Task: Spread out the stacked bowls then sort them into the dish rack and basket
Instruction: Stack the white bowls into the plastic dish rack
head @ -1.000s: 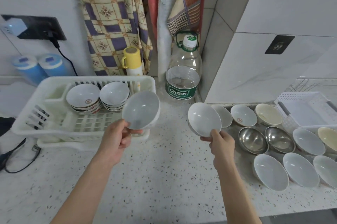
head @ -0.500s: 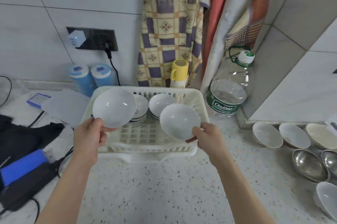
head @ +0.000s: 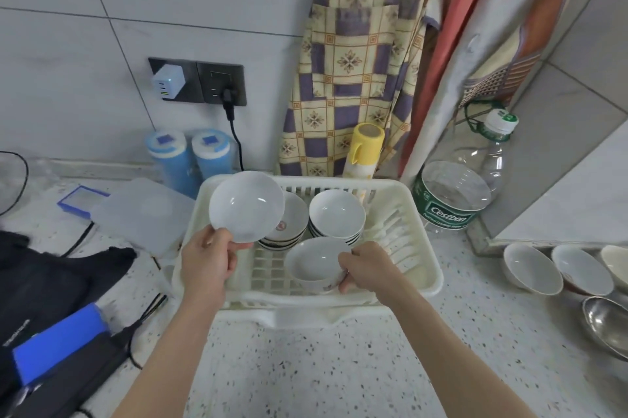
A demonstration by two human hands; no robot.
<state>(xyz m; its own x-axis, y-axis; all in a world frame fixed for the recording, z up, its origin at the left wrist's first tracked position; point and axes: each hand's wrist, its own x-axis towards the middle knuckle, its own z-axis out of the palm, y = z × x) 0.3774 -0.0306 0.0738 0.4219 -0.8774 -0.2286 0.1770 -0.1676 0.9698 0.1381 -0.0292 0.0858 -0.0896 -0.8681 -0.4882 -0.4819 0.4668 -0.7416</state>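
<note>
dish rack (head: 421,268), white slatted plastic on the speckled counter (head: 306,366), with two stacks of bowls (head: 336,217) at its back. i judge the rack light and stiff, the bowls hard, glazed, slick and chippable; best taken at the rim, thumb inside. my left hand (head: 207,261) is closed in a pinch on the lower rim of a white bowl (head: 246,205), tilted up over the rack's left part. my right hand (head: 367,269) is wrapped around the side of a second bowl (head: 314,263), low inside the rack near its front, though i cannot tell if it touches the floor. unsorted bowls (head: 530,268) wait on the counter at right. compared with half a second ago, the right bowl has dropped from above the front wall into the rack; the left bowl sits further right.
</note>
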